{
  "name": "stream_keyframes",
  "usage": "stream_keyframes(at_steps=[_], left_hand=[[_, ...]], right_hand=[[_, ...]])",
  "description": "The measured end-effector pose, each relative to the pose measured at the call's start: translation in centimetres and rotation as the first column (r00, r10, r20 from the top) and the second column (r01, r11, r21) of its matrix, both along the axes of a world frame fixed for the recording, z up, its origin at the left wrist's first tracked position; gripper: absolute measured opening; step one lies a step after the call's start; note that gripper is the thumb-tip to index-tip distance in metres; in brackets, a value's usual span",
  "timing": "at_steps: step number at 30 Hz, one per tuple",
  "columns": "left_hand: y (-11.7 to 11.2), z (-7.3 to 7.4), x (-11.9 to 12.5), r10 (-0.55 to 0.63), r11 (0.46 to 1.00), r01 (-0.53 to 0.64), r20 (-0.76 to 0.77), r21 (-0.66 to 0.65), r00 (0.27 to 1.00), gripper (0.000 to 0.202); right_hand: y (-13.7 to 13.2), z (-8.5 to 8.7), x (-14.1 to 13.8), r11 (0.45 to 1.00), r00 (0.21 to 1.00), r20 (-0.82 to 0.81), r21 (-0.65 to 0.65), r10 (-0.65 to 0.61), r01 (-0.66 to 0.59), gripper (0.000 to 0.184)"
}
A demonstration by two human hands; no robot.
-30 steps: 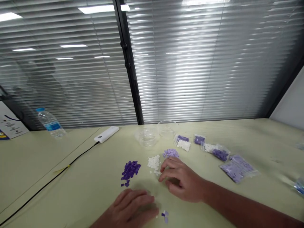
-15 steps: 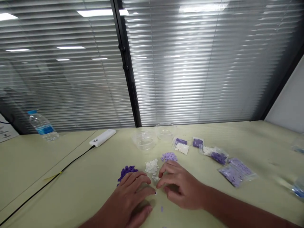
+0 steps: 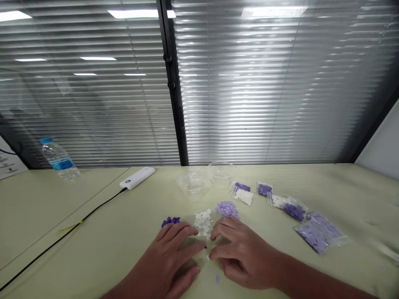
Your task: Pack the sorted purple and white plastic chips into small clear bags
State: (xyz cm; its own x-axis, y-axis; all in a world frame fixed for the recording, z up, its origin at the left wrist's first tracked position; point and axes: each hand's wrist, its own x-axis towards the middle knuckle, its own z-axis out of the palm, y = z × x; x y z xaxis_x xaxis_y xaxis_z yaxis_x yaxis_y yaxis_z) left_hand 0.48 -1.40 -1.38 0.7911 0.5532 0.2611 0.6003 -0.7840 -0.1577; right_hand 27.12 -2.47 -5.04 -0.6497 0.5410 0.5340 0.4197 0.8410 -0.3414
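Observation:
My left hand [image 3: 176,257] lies low over the table with its thumb and fingers apart. Its index fingertip touches a tiny dark purple piece [image 3: 205,247]. Partly hidden behind that hand is a pile of dark purple pieces [image 3: 171,221]. My right hand [image 3: 238,253] faces it, fingers bent but apart, the index fingertip down beside a small white piece [image 3: 208,257]. Between the hands, farther back, is a pile of white flat pieces [image 3: 203,220]. A light purple pile [image 3: 227,209] sits just beyond the right hand. One light purple piece [image 3: 217,279] lies nearer me.
Two clear plastic bowls [image 3: 193,187] stand at the back. To the right lie several small bags of purple and white pieces [image 3: 321,232]. A white device [image 3: 137,178] with a black cable [image 3: 96,207] and a water bottle [image 3: 60,161] are on the left.
The view has shifted slightly. My left hand covers more of the dark purple pile, and my right hand has come a little nearer me, where a white piece now shows at its index fingertip.

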Motion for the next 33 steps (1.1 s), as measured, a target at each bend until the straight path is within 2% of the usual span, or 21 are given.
stream_keyframes(at_steps=[5,7,11,15,17,21,23,29,33], left_hand=[[-0.1,-0.4,-0.1,0.04,0.999,-0.04,-0.003,0.026,0.999,0.066],[-0.2,-0.2,0.0,0.02,1.0,-0.02,0.001,0.005,1.0,0.066],[-0.3,0.4,0.2,-0.076,0.994,0.075,-0.001,-0.075,0.997,0.044],[0.1,0.5,0.0,-0.076,0.994,0.081,0.076,-0.069,0.994,0.023],[0.6,0.4,-0.3,-0.036,0.999,0.041,0.129,-0.035,0.991,0.017],[1.6,0.3,-0.9,0.172,0.984,-0.177,0.184,0.013,0.968,0.015],[1.9,0.5,-1.1,0.23,0.972,-0.235,0.182,0.008,0.956,0.014],[1.5,1.0,-0.7,0.166,0.985,-0.172,0.187,0.014,0.968,0.018],[1.5,0.9,-0.9,0.246,0.969,-0.244,0.18,-0.035,0.952,0.019]], right_hand=[[-0.2,0.0,0.0,1.0,1.0,-0.009,-0.025,0.011,-0.012,0.037],[-0.2,0.1,0.0,0.998,1.0,-0.027,-0.057,0.008,-0.009,0.039],[-0.1,0.1,0.1,0.994,0.995,-0.093,-0.104,-0.039,0.029,0.04],[0.2,-0.1,0.2,0.987,0.981,-0.165,-0.14,-0.097,0.074,0.036],[0.2,-0.1,0.2,0.987,0.981,-0.174,-0.149,-0.09,0.064,0.036],[0.0,0.2,0.2,0.986,0.989,-0.143,-0.165,-0.032,0.008,0.038],[-0.2,0.3,0.2,0.982,0.994,-0.104,-0.186,-0.015,-0.004,0.045],[-0.1,0.3,0.1,0.979,0.998,-0.036,-0.2,-0.05,0.042,0.06],[0.0,0.1,0.2,0.979,0.997,-0.03,-0.195,-0.065,0.058,0.061]])
